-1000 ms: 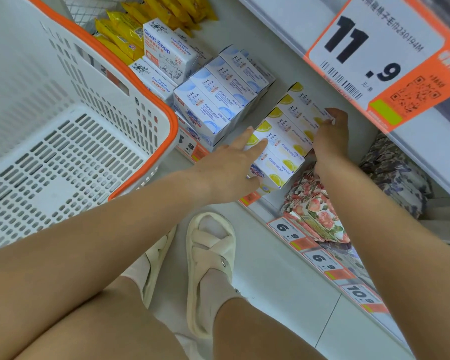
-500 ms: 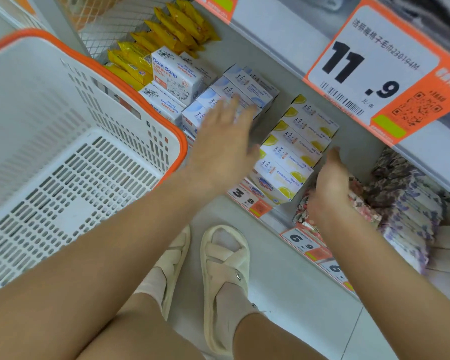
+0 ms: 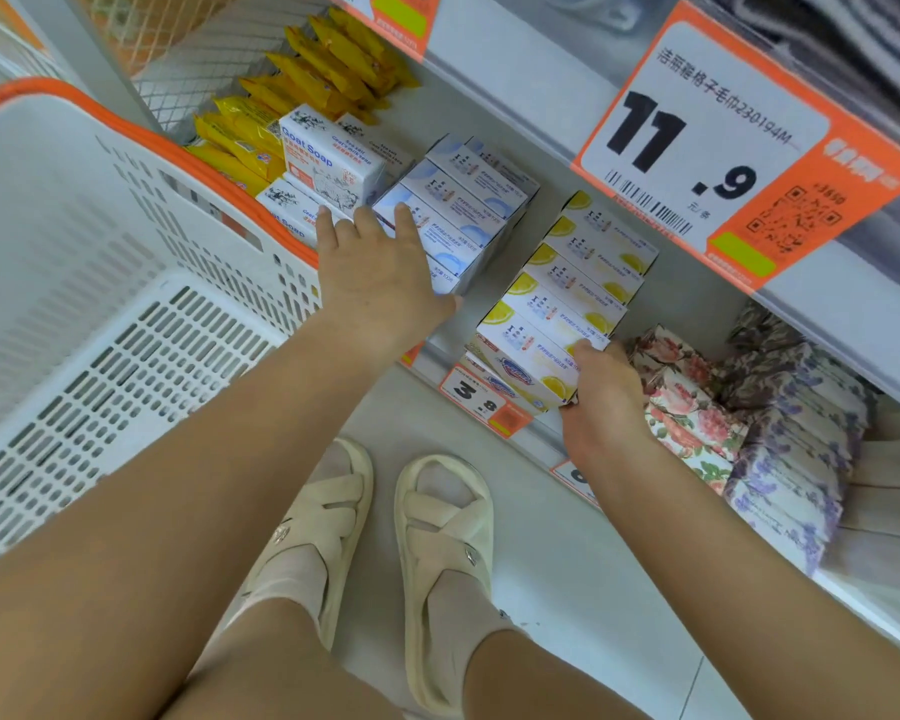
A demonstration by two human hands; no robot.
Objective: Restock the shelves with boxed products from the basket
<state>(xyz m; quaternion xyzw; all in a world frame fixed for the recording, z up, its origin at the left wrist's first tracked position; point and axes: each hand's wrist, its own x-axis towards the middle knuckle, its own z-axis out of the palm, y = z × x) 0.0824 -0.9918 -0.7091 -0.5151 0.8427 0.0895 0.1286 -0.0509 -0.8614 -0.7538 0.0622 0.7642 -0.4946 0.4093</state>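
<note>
A row of white boxes with lemon prints (image 3: 567,283) stands on the low shelf (image 3: 697,314). My right hand (image 3: 601,402) touches the right side of the front lemon box, its fingers partly hidden behind it. Left of that row sits a stack of white and blue boxes (image 3: 458,205). My left hand (image 3: 380,272) lies flat on the front blue boxes, fingers straight and spread. The white basket with an orange rim (image 3: 126,241) stands at the left, and no product shows in it.
Goat Soap boxes (image 3: 328,158) and yellow packets (image 3: 302,90) fill the shelf's left end. Floral wrapped packs (image 3: 697,407) lie right of my right hand. A big orange 11.9 price tag (image 3: 739,148) hangs from the shelf above. My sandalled feet (image 3: 385,522) stand on the white floor.
My left hand left the lemon boxes and moved left onto the blue boxes. My right hand slid from the back of the lemon row down to its front box.
</note>
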